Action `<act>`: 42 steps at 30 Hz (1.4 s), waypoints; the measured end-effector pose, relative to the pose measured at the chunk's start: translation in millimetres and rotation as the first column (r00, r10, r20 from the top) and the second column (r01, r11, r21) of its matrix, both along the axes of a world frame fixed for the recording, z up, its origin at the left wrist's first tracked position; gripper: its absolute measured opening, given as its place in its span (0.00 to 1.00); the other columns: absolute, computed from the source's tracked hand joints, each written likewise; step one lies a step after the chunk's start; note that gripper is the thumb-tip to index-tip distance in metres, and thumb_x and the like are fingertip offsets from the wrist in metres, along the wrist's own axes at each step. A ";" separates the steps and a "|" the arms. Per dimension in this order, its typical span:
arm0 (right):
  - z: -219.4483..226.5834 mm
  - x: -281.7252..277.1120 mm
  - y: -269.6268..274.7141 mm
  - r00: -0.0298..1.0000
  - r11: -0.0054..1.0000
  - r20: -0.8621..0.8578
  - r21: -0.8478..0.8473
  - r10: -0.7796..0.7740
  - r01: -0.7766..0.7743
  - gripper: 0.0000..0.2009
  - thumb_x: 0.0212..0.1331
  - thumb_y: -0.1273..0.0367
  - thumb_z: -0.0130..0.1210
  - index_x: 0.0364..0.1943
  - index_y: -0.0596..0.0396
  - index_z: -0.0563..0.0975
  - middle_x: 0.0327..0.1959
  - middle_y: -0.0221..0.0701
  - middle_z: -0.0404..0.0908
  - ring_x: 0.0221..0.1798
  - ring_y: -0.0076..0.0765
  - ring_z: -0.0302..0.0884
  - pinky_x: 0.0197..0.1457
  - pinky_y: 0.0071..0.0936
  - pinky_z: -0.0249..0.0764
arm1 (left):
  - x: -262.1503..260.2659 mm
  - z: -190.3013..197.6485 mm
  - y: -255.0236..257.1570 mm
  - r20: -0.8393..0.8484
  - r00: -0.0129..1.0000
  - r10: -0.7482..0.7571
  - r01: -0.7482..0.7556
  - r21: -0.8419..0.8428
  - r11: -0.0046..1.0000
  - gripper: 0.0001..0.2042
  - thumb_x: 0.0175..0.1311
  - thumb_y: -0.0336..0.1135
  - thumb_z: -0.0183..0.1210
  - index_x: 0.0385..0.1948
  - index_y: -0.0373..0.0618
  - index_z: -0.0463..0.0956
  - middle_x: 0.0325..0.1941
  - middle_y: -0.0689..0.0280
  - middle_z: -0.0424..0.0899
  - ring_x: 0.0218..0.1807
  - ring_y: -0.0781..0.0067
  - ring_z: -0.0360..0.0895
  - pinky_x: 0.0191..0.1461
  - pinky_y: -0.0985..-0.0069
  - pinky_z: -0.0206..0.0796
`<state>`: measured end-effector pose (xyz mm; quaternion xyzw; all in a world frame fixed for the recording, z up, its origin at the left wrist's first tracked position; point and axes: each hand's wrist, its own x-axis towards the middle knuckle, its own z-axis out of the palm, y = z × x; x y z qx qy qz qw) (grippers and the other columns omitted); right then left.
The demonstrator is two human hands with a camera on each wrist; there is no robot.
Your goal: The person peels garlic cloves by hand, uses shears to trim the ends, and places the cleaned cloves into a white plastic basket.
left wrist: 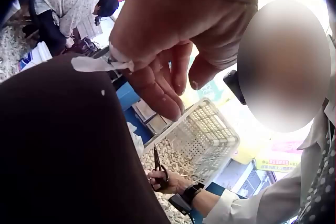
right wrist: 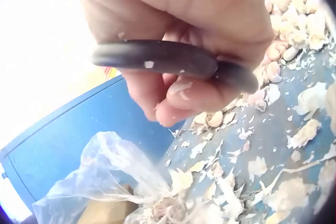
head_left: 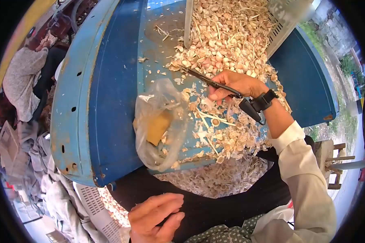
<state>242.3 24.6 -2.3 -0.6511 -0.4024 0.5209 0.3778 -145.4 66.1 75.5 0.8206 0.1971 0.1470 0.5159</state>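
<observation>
My right hand holds black scissors, their blades pointing to the upper left over the edge of a heap of garlic cloves. Up close in the right wrist view, the scissors' dark handle lies across the curled fingers. Below this hand, papery garlic skins and cut stalks are scattered on the blue surface. My left hand hovers near the dark-trousered lap, fingers loosely bent and holding nothing visible. A white shred of skin shows beside it in the left wrist view.
A clear plastic bag with a yellowish block inside lies left of the skins. Blue metal side walls flank the surface. A pale crate stands around the cloves. Another person sits at the far left.
</observation>
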 end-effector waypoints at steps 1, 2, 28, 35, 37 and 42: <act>10.0 -0.5 -3.7 0.988 0.988 0.033 -0.039 0.149 -0.148 0.12 0.49 0.66 0.69 0.31 0.57 0.78 0.22 0.22 0.77 0.23 0.15 0.72 0.23 0.14 0.65 | 22.4 4.5 6.5 -0.039 0.988 -0.150 0.147 -0.074 0.986 0.13 0.59 0.31 0.60 0.43 0.35 0.77 0.39 0.55 0.81 0.34 0.66 0.80 0.43 0.69 0.72; 8.8 2.0 1.9 0.987 0.988 0.038 -0.026 0.154 -0.153 0.12 0.49 0.66 0.69 0.31 0.57 0.78 0.22 0.22 0.77 0.23 0.15 0.72 0.23 0.14 0.65 | 47.5 4.5 12.2 -0.016 0.971 -0.236 0.237 0.004 0.972 0.13 0.58 0.31 0.61 0.43 0.35 0.77 0.41 0.53 0.81 0.37 0.63 0.81 0.44 0.68 0.72; -49.1 29.9 -22.3 0.661 0.886 0.599 0.385 -0.452 0.257 0.17 0.52 0.62 0.66 0.29 0.58 0.70 0.25 0.32 0.70 0.29 0.27 0.61 0.32 0.28 0.63 | 148.6 -122.7 4.9 -0.189 0.882 -0.431 0.469 0.445 0.763 0.23 0.55 0.33 0.61 0.54 0.39 0.70 0.67 0.44 0.59 0.70 0.40 0.52 0.72 0.47 0.36; -28.1 25.3 -25.8 0.512 0.944 0.811 0.330 -0.283 0.000 0.09 0.45 0.72 0.61 0.24 0.59 0.70 0.18 0.42 0.72 0.21 0.46 0.69 0.28 0.37 0.66 | 157.3 -121.0 3.5 -0.059 0.918 -0.392 0.375 0.455 0.808 0.15 0.54 0.30 0.61 0.44 0.37 0.76 0.58 0.50 0.72 0.65 0.46 0.62 0.71 0.51 0.45; -49.0 25.1 -22.0 0.522 0.950 0.811 0.312 -0.265 -0.002 0.10 0.43 0.73 0.62 0.24 0.60 0.70 0.18 0.41 0.68 0.21 0.48 0.63 0.27 0.35 0.64 | 158.3 -124.3 6.3 0.049 0.935 -0.350 0.288 0.466 0.836 0.14 0.52 0.28 0.61 0.42 0.36 0.76 0.54 0.53 0.75 0.58 0.47 0.69 0.66 0.54 0.55; -29.1 12.4 -21.8 0.704 0.944 0.636 0.285 -0.317 0.168 0.09 0.44 0.70 0.64 0.22 0.55 0.73 0.18 0.30 0.74 0.20 0.30 0.67 0.25 0.29 0.63 | 168.6 -120.3 11.6 0.129 0.985 -0.111 0.111 0.011 0.994 0.14 0.59 0.29 0.59 0.45 0.35 0.75 0.49 0.57 0.79 0.48 0.62 0.77 0.52 0.66 0.70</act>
